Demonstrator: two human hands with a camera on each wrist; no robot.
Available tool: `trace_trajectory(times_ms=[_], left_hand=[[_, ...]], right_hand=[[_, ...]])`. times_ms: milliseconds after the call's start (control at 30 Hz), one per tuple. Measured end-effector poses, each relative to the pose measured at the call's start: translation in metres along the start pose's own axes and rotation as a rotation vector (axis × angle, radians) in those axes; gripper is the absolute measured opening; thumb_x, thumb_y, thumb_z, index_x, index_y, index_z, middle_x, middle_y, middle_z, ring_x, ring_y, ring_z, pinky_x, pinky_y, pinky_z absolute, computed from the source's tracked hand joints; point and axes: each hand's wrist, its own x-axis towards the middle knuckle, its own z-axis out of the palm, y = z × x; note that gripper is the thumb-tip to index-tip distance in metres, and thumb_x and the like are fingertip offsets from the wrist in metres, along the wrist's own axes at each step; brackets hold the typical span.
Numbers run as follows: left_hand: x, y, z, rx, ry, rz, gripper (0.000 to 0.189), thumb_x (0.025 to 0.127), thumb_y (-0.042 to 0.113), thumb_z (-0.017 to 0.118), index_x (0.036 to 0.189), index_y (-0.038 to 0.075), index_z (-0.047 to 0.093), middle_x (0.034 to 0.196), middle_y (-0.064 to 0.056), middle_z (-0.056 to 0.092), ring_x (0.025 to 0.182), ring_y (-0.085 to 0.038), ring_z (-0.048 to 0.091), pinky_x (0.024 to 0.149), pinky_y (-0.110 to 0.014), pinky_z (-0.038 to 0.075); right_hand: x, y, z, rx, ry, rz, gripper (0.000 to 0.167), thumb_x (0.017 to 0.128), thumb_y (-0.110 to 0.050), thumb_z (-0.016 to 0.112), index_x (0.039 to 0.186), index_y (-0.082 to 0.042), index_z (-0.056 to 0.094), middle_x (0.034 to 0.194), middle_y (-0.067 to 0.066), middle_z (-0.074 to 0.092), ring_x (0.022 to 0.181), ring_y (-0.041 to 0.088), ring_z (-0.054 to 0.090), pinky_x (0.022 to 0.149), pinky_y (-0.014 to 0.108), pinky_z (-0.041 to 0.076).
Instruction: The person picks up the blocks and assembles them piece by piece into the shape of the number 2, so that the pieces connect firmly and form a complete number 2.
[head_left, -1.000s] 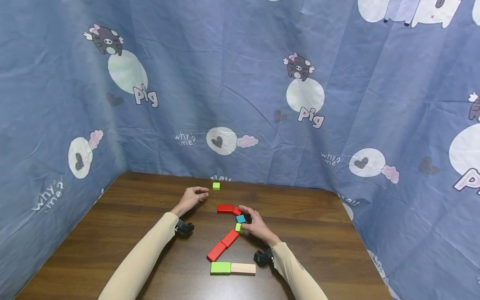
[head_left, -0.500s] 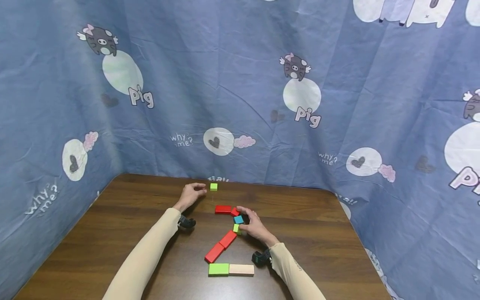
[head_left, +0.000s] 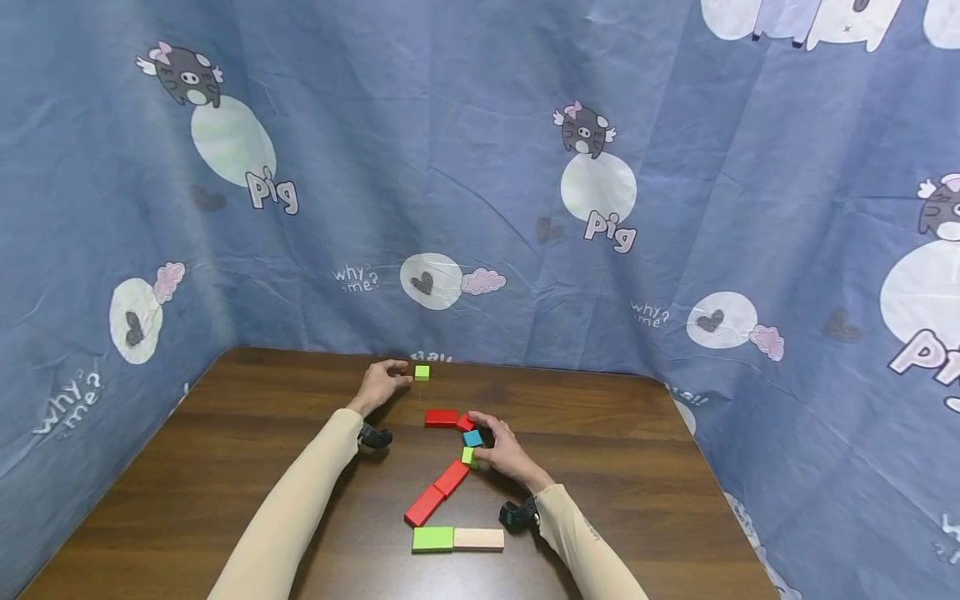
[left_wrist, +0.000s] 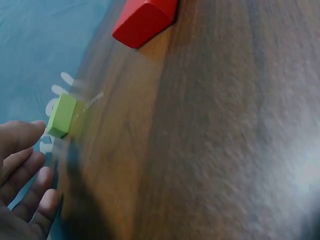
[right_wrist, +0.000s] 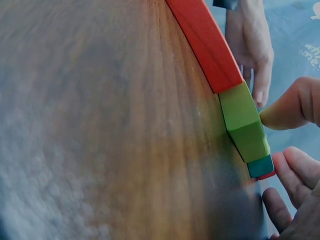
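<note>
At the far side of the table, my left hand [head_left: 384,385] is just left of a light green cube [head_left: 422,372]. In the left wrist view its fingers are loosely bent, with a fingertip close to the cube [left_wrist: 62,115] and nothing between them. My right hand [head_left: 506,450] lies along the right side of a curve of small blocks. Its thumb touches the near green block [right_wrist: 243,120], and its other fingers reach the blue block [head_left: 472,438] and the small red block [head_left: 465,422]. A long red block [head_left: 441,418] continues the curve leftward.
Two red blocks [head_left: 437,493] run diagonally toward the front from the green one. Closer still, a green block [head_left: 432,539] and a plain wooden block [head_left: 478,540] lie end to end. A blue printed curtain [head_left: 450,208] hangs behind the brown table [head_left: 615,500].
My left hand has moved a little farther back, closer up beside the far green cube. The right hand stays at the curve of blocks. The whole head view has shifted slightly.
</note>
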Motion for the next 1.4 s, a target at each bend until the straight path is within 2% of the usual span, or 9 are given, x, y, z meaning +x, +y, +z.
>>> trace_trajectory(times_ms=[233, 400, 633, 767, 900, 1100, 1400], left_hand=[[0.003, 0.011, 0.001, 0.065, -0.031, 0.028, 0.045, 0.091, 0.017, 0.066, 0.131, 0.002, 0.055, 0.134, -0.021, 0.055, 0.119, -0.037, 0.054, 0.097, -0.049, 0.043], [0.005, 0.012, 0.006, 0.091, -0.06, 0.025, 0.046, 0.091, 0.013, 0.065, 0.134, 0.001, 0.053, 0.133, -0.023, 0.055, 0.121, -0.037, 0.053, 0.099, -0.049, 0.043], [0.007, 0.015, 0.01, 0.165, -0.059, 0.067, 0.045, 0.092, 0.01, 0.064, 0.133, -0.002, 0.052, 0.138, -0.024, 0.051, 0.129, -0.04, 0.045, 0.104, -0.051, 0.038], [0.008, 0.014, 0.012, 0.172, -0.059, 0.062, 0.044, 0.091, 0.009, 0.065, 0.132, -0.002, 0.054, 0.138, -0.024, 0.051, 0.131, -0.04, 0.044, 0.106, -0.051, 0.036], [0.009, 0.012, 0.015, 0.151, -0.049, 0.05, 0.041, 0.091, 0.009, 0.065, 0.129, -0.003, 0.056, 0.134, -0.024, 0.054, 0.125, -0.039, 0.048, 0.101, -0.05, 0.04], [0.007, 0.015, 0.017, 0.129, -0.046, 0.032, 0.043, 0.089, 0.011, 0.068, 0.127, -0.004, 0.056, 0.128, -0.023, 0.057, 0.118, -0.037, 0.053, 0.096, -0.048, 0.044], [0.007, 0.016, 0.02, 0.118, -0.058, 0.033, 0.036, 0.089, 0.011, 0.068, 0.122, -0.003, 0.06, 0.12, -0.021, 0.062, 0.108, -0.033, 0.059, 0.089, -0.043, 0.048]], right_hand=[[0.0, -0.001, 0.002, -0.015, 0.012, 0.01, 0.067, 0.076, -0.001, 0.07, 0.139, -0.007, 0.047, 0.139, 0.012, 0.051, 0.129, 0.032, 0.041, 0.109, 0.052, 0.019], [-0.001, -0.001, 0.002, -0.013, 0.009, 0.026, 0.068, 0.076, -0.001, 0.07, 0.139, -0.009, 0.047, 0.139, 0.011, 0.051, 0.128, 0.031, 0.04, 0.108, 0.051, 0.021], [0.001, 0.0, 0.002, -0.003, 0.02, 0.042, 0.067, 0.076, -0.002, 0.071, 0.138, -0.012, 0.049, 0.139, 0.009, 0.052, 0.127, 0.03, 0.039, 0.105, 0.049, 0.025], [0.001, 0.0, 0.002, -0.007, 0.02, 0.045, 0.066, 0.077, -0.001, 0.071, 0.138, -0.009, 0.048, 0.139, 0.011, 0.052, 0.126, 0.032, 0.039, 0.104, 0.049, 0.026], [0.0, -0.001, 0.003, -0.012, 0.02, 0.035, 0.066, 0.076, -0.001, 0.07, 0.139, -0.006, 0.047, 0.138, 0.012, 0.052, 0.124, 0.032, 0.042, 0.103, 0.047, 0.027], [-0.001, -0.002, 0.002, -0.005, 0.019, 0.042, 0.068, 0.075, -0.002, 0.069, 0.139, -0.008, 0.047, 0.138, 0.009, 0.053, 0.124, 0.029, 0.041, 0.102, 0.044, 0.027], [0.0, 0.001, 0.003, -0.025, 0.007, 0.011, 0.067, 0.076, -0.001, 0.07, 0.139, -0.006, 0.047, 0.138, 0.013, 0.052, 0.126, 0.033, 0.043, 0.106, 0.049, 0.022]])
